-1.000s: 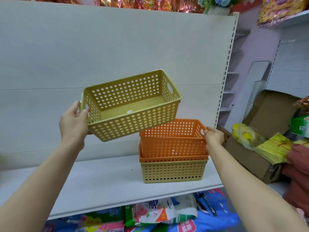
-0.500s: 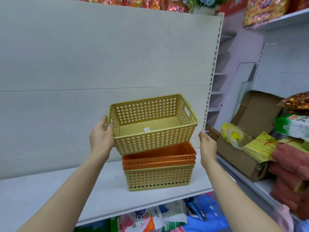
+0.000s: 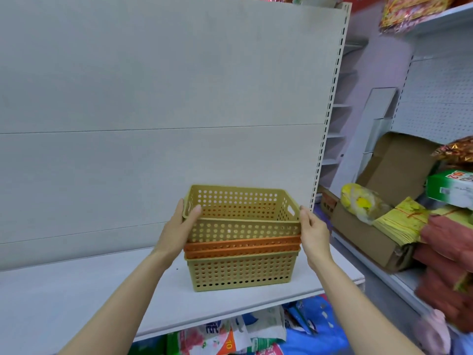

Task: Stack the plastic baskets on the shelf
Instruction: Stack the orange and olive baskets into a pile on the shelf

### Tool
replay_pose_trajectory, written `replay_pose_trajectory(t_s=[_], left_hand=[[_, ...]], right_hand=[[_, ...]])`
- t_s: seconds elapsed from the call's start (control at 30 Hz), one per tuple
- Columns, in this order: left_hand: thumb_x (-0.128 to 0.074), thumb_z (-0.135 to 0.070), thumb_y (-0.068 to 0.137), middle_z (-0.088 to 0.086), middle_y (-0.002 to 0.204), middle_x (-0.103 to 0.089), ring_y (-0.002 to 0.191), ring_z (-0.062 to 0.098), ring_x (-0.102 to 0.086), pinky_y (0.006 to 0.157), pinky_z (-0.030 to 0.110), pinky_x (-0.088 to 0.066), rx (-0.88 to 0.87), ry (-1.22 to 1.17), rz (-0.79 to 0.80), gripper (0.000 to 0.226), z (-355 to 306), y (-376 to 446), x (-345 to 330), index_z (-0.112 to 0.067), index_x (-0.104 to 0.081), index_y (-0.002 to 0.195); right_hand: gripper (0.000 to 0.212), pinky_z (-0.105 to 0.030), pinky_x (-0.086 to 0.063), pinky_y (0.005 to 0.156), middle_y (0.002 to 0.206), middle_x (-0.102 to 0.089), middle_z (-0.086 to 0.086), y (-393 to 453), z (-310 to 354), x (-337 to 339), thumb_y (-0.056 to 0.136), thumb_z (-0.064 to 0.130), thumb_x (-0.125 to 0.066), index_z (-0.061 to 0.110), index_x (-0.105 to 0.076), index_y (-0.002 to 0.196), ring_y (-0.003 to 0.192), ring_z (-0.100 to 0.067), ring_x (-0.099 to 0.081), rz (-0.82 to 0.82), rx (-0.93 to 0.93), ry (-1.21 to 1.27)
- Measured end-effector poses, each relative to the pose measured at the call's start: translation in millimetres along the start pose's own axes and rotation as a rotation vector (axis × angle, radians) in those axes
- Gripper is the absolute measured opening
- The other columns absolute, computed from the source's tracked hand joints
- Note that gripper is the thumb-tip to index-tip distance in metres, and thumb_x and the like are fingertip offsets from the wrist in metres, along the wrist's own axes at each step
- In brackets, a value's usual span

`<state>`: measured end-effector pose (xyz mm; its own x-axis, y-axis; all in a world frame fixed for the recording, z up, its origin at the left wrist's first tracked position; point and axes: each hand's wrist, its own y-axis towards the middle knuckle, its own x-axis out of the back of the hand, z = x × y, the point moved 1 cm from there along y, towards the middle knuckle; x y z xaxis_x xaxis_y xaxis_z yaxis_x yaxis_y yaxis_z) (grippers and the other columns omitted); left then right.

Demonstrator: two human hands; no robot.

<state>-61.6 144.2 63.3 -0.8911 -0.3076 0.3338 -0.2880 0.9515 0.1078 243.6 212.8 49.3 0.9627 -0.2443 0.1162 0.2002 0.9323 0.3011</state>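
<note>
Green box marked "102"

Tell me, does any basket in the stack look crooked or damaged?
Nothing stands out. The top yellow basket sits level in the orange baskets, which are nested in the bottom yellow basket. No cracks show.

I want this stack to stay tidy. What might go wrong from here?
The top basket sits high above the orange baskets, so it may not be fully nested and could jam or sit crooked. The left hand grips its end, so fingers might get pinched. The stack stands near the shelf end.
</note>
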Motion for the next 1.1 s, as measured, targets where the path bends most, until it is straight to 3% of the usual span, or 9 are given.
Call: replay_pose_trajectory(t_s=[0.17, 0.33, 0.43, 0.53, 0.63, 0.77, 0.97, 1.03, 1.1], left_hand=[[-0.054, -0.036, 0.106, -0.037, 0.122, -0.067, 0.109, -0.013, -0.066, 0.084, 0.007, -0.051, -0.153, -0.029, 0.077, 0.047, 19.1, -19.2, -8.6, -0.059, -0.034, 0.142], [-0.04, -0.052, 0.105, -0.033, 0.117, -0.07, 0.102, -0.012, -0.068, 0.089, 0.025, -0.051, -0.132, -0.197, -0.03, 0.039, 10.7, -21.1, -18.8, -0.046, -0.042, 0.144], [-0.037, -0.044, 0.11, -0.047, 0.111, -0.058, 0.1, -0.021, -0.06, 0.093, 0.019, -0.044, -0.104, -0.174, -0.088, 0.031, 7.6, -22.3, -25.7, -0.048, -0.031, 0.141], [-0.034, -0.044, 0.111, -0.041, 0.138, -0.032, 0.133, -0.005, -0.043, 0.11, 0.021, -0.032, -0.095, -0.149, -0.091, 0.054, 17.8, -26.4, -30.4, -0.039, -0.019, 0.162], [-0.033, -0.037, 0.113, -0.062, 0.116, -0.046, 0.11, -0.025, -0.052, 0.096, 0.005, -0.038, -0.117, -0.034, -0.077, 0.032, 26.8, -29.6, -30.7, -0.054, -0.034, 0.14], [-0.037, -0.041, 0.11, -0.021, 0.125, -0.067, 0.113, -0.003, -0.066, 0.092, 0.024, -0.05, -0.184, 0.056, -0.072, 0.034, 35.8, -25.3, -26.9, -0.038, -0.043, 0.143], [-0.045, -0.043, 0.108, -0.018, 0.12, -0.069, 0.111, 0.011, -0.07, 0.094, 0.037, -0.055, -0.161, 0.235, -0.014, 0.034, 23.9, -26.9, -7.4, -0.03, -0.048, 0.139], [-0.044, -0.047, 0.107, -0.009, 0.143, -0.059, 0.135, 0.021, -0.057, 0.11, 0.04, -0.046, -0.14, 0.337, 0.002, 0.051, 19.1, -28.2, 0.3, -0.02, -0.04, 0.15], [-0.041, -0.054, 0.105, 0.0, 0.171, -0.023, 0.159, 0.019, -0.02, 0.127, 0.038, -0.023, -0.124, 0.542, -0.007, 0.077, 14.3, -32.5, 10.7, -0.013, -0.017, 0.165]], right_hand=[[0.041, -0.023, -0.034, 0.094, 0.124, -0.056, 0.004, -3.1, -8.9, -6.7, 0.104, 0.032, -0.038, 0.013, -0.051, 0.138, 0.111, -0.003, -0.043, -0.019, -0.028, 0.022], [0.041, -0.028, -0.037, 0.088, 0.113, -0.055, 0.007, 2.1, -8.3, -9.5, 0.104, 0.037, -0.034, 0.018, -0.055, 0.133, 0.105, -0.008, -0.048, -0.021, -0.05, 0.033], [0.039, -0.03, -0.04, 0.09, 0.116, -0.057, 0.007, 2.7, -9.3, -10.0, 0.104, 0.038, -0.034, 0.022, -0.056, 0.131, 0.108, -0.011, -0.052, -0.024, -0.05, 0.061], [0.04, -0.035, -0.045, 0.095, 0.118, -0.06, 0.006, 5.5, -9.9, -9.7, 0.103, 0.04, -0.033, 0.024, -0.055, 0.133, 0.111, -0.012, -0.055, -0.001, -0.054, 0.051], [0.039, -0.032, -0.045, 0.088, 0.11, -0.06, 0.009, 2.4, -13.0, -9.9, 0.104, 0.038, -0.031, 0.026, -0.052, 0.135, 0.103, -0.01, -0.056, 0.059, -0.063, 0.034], [0.037, -0.028, -0.041, 0.081, 0.106, -0.061, 0.009, -3.3, -20.8, -10.2, 0.105, 0.036, -0.028, 0.023, -0.052, 0.132, 0.098, -0.007, -0.057, 0.089, -0.013, -0.038], [0.042, -0.032, -0.045, 0.075, 0.117, -0.064, -0.005, 3.3, -24.8, -6.5, 0.105, 0.035, -0.027, 0.016, -0.053, 0.132, 0.109, -0.025, -0.059, 0.114, 0.009, -0.162], [0.046, -0.038, -0.042, 0.096, 0.135, -0.057, -0.008, -2.4, -23.2, -5.4, 0.105, 0.035, -0.028, 0.012, -0.048, 0.139, 0.128, -0.028, -0.049, 0.051, 0.025, -0.247], [0.049, -0.042, -0.032, 0.109, 0.149, -0.044, -0.01, -14.8, -19.8, -6.5, 0.104, 0.035, -0.031, 0.009, -0.039, 0.145, 0.139, -0.027, -0.037, -0.066, 0.116, -0.398]])
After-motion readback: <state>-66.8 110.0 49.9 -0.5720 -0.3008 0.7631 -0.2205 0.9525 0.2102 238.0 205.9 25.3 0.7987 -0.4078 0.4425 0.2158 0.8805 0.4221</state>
